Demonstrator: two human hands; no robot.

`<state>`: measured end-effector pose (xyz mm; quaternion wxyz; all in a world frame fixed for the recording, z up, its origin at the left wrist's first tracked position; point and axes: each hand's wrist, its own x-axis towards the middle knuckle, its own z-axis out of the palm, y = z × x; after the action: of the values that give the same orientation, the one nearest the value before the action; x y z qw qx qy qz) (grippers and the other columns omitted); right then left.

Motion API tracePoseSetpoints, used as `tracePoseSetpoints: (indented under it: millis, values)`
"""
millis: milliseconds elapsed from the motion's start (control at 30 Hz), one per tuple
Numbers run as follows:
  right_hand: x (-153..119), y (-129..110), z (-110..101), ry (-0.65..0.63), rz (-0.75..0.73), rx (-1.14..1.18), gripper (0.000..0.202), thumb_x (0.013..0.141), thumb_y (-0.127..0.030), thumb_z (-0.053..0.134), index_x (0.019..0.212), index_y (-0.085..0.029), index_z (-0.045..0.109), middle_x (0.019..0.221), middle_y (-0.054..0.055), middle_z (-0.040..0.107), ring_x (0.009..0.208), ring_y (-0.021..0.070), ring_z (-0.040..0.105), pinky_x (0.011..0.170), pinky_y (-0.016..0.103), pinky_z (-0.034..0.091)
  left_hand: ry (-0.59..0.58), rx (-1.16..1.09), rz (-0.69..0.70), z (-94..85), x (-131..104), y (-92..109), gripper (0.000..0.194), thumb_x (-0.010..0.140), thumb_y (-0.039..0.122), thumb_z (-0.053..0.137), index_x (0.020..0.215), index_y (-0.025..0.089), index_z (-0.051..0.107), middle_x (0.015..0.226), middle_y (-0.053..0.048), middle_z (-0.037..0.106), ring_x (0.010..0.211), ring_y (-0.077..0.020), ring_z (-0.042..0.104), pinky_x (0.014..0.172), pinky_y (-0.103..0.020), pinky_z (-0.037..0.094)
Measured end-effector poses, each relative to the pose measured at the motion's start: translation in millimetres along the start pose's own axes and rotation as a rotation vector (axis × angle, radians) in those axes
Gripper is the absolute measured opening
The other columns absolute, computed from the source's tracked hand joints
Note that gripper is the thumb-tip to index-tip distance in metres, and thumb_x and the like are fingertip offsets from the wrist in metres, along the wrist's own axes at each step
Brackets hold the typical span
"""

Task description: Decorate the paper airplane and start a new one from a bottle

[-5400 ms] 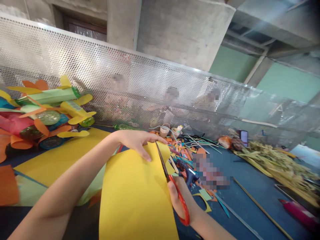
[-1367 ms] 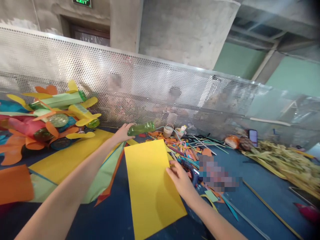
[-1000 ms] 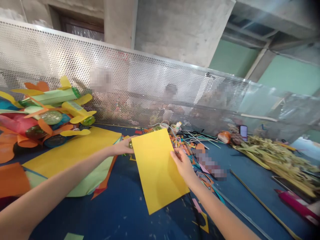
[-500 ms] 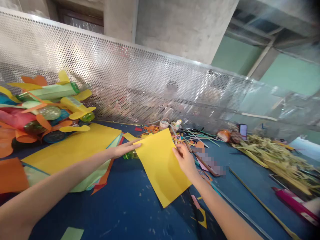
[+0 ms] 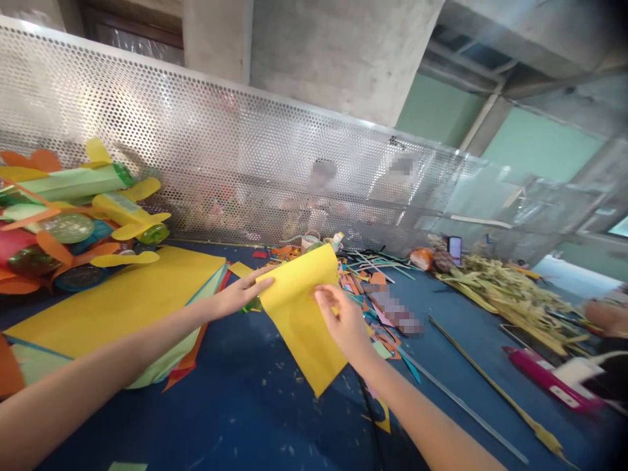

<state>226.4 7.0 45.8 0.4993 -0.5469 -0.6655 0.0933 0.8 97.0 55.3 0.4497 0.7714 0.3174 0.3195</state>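
A yellow paper sheet (image 5: pixel 304 327) is held above the blue table, its upper part curved over. My left hand (image 5: pixel 243 292) grips its upper left edge, the thumb on the near face and the fingers partly behind. Against the sheet's right part, my right hand (image 5: pixel 343 320) has its thumb and fingertips drawn together on the paper. Part of a green bottle (image 5: pixel 252 305) shows behind the left fingertips. To the left lies a stack of coloured sheets with a large yellow sheet (image 5: pixel 132 294) on top.
Bottles with paper petals (image 5: pixel 73 229) are piled at the left. Paper scraps (image 5: pixel 350 281) and straws lie behind the right hand. Dried husks (image 5: pixel 510 294), a pink power strip (image 5: pixel 554 379) and a long stick (image 5: pixel 490 379) are at the right. Perforated metal (image 5: pixel 294 144) stands behind.
My right hand has moved left across the sheet, whose top now curls over more. The whole view has shifted, so the table's things appear further left.
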Motion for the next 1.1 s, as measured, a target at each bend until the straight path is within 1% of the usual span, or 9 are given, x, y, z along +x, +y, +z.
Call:
tracePoseSetpoints:
  millis: [100,200,300,400,533,600,833,1000,1100]
  values:
    - [-1.6,-1.3,5.4,-0.012,0.084,0.254,0.029,0.086,-0.042,0.05,0.105,-0.021,0.057,0.106,0.009,0.065,0.1,0.0235,0.061,0.084,0.036,0.05,-0.004,0.032,0.109,9.9,-3.4,5.5,0.05,0.089,0.046,0.042,0.136,0.032,0.036,0.141,0.002,0.041,0.13,-0.0235,0.035,0.107,-0.037,0.03]
    - [-2.1,-7.3,7.7,-0.071,0.091,0.534,0.034,0.088,-0.042,0.047,0.116,-0.024,0.053,0.12,0.006,0.059,0.113,0.0224,0.054,0.095,0.038,0.045,0.034,0.057,0.212,21.2,-8.0,7.0,0.049,0.091,0.043,0.039,0.138,0.031,0.032,0.142,0.0,0.039,0.129,-0.0229,0.036,0.107,-0.038,0.03]
    - [-4.6,-16.9,9.8,-0.098,0.053,0.727,0.035,0.084,-0.037,0.055,0.117,-0.026,0.051,0.124,0.004,0.057,0.117,0.021,0.051,0.1,0.038,0.041,0.071,0.115,0.332,33.6,-15.2,5.4,0.049,0.092,0.039,0.039,0.139,0.028,0.029,0.141,-0.004,0.039,0.128,-0.024,0.036,0.107,-0.041,0.029]
    - [-9.1,-24.9,12.7,-0.086,0.069,0.843,0.04,0.078,-0.032,0.065,0.115,-0.027,0.051,0.122,0.004,0.058,0.112,0.0212,0.055,0.097,0.038,0.044,0.1,0.211,0.408,45.6,-24.6,1.5,0.05,0.092,0.035,0.042,0.139,0.03,0.026,0.139,-0.006,0.038,0.126,-0.0252,0.036,0.107,-0.044,0.028]
    - [-14.9,-32.0,15.1,-0.101,0.148,0.881,0.055,0.071,-0.03,0.071,0.121,-0.026,0.049,0.116,0.006,0.063,0.105,0.0238,0.059,0.093,0.041,0.047,0.111,0.261,0.467,57.0,-35.0,-7.9,0.054,0.092,0.035,0.042,0.14,0.034,0.019,0.134,-0.009,0.034,0.125,-0.0265,0.034,0.105,-0.048,0.03]
    - [-16.8,-33.5,15.0,-0.128,0.169,0.879,0.057,0.07,-0.028,0.072,0.122,-0.026,0.049,0.114,0.006,0.064,0.105,0.0243,0.06,0.093,0.042,0.047,0.115,0.272,0.486,60.2,-37.2,-13.7,0.054,0.091,0.036,0.042,0.14,0.034,0.018,0.13,-0.01,0.033,0.124,-0.0271,0.033,0.103,-0.049,0.032]
    - [-18.7,-27.6,12.2,-0.187,0.182,0.865,0.047,0.069,-0.027,0.073,0.114,-0.027,0.057,0.11,0.002,0.066,0.103,0.0232,0.061,0.093,0.04,0.048,0.117,0.281,0.499,64.6,-35.4,-24.2,0.057,0.09,0.036,0.044,0.139,0.035,0.016,0.126,-0.01,0.031,0.122,-0.0269,0.033,0.102,-0.05,0.034]
    - [-19.0,-24.2,13.1,-0.19,0.203,0.852,0.041,0.068,-0.03,0.073,0.107,-0.026,0.061,0.11,0.002,0.066,0.101,0.0228,0.062,0.089,0.038,0.05,0.071,0.293,0.508,65.3,-35.1,-24.4,0.059,0.089,0.036,0.046,0.14,0.032,0.016,0.129,-0.011,0.033,0.123,-0.0277,0.035,0.101,-0.049,0.036]
    - [-18.3,-23.8,13.3,-0.198,0.216,0.831,0.037,0.068,-0.031,0.073,0.104,-0.025,0.063,0.108,0.003,0.067,0.099,0.0231,0.063,0.088,0.038,0.05,0.035,0.311,0.501,65.6,-35.9,-25.7,0.059,0.09,0.033,0.046,0.14,0.032,0.013,0.132,-0.011,0.032,0.126,-0.0287,0.033,0.102,-0.048,0.036]
